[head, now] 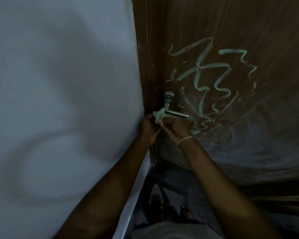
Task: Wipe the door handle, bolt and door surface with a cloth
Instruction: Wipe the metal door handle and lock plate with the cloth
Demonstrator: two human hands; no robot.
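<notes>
A small pale green cloth (158, 115) is bunched just below the left end of the silver lever door handle (176, 114). My left hand (149, 129) and my right hand (175, 127) meet under it, and both pinch the cloth. The handle's metal plate (169, 98) sits above on the brown wooden door (223, 28). Green chalk-like scribbles (212, 80) cover the door to the right of the handle. No bolt is visible.
A pale grey-blue wall (59, 83) fills the left half, meeting the door frame (145, 66). The dark floor (171, 187) and my feet show below between my arms. The door's lower part looks smeared and dusty.
</notes>
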